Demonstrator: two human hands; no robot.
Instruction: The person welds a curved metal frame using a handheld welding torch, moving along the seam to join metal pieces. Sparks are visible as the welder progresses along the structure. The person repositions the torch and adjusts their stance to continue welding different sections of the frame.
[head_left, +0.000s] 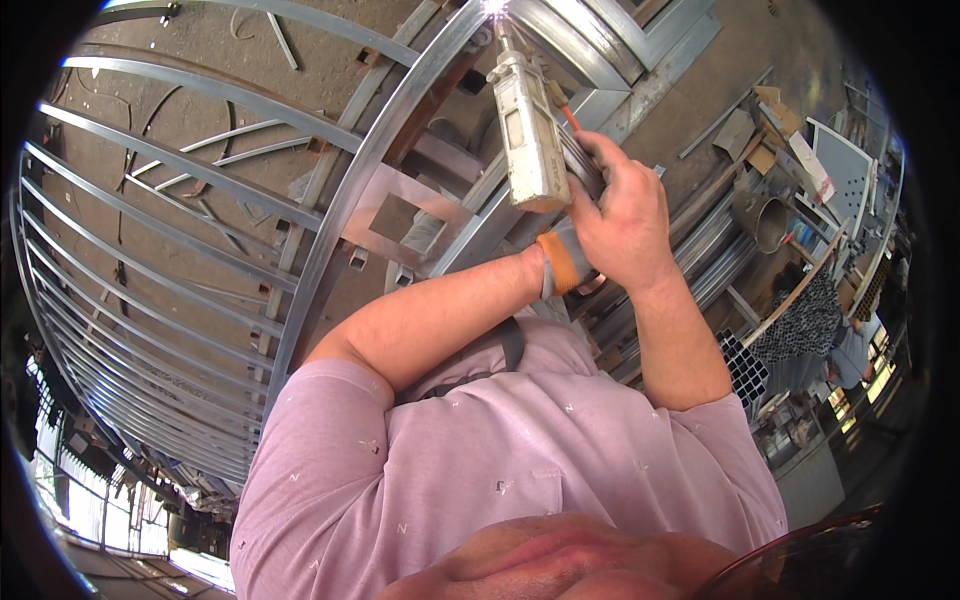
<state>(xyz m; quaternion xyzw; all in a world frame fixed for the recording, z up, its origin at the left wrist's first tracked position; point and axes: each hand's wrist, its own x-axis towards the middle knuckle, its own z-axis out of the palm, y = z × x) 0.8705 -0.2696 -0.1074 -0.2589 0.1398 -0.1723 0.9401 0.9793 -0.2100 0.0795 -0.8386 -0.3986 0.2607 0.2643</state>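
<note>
A cream-coloured handheld welding gun (529, 135) points away from me, a bright arc burning at its nozzle against curved galvanized steel tubing (390, 112) at the top edge. My bare right hand (626, 206) closes around the ribbed dark part behind and to the right of the gun body; an orange-red hose (570, 118) runs beside its fingers. My left hand (571, 259), in a grey glove with an orange cuff, crosses beneath the right hand. Its fingers are hidden, so its hold cannot be told. A flat metal plate with a square opening (367, 206) lies left of the gun.
A large frame of parallel steel bars (187, 157) spreads leftward above a littered floor. On the right are long metal tubes (712, 274), an open metal bucket (759, 221), cardboard pieces (733, 135) and bundled square tubing (742, 367). Another person (855, 352) is at far right.
</note>
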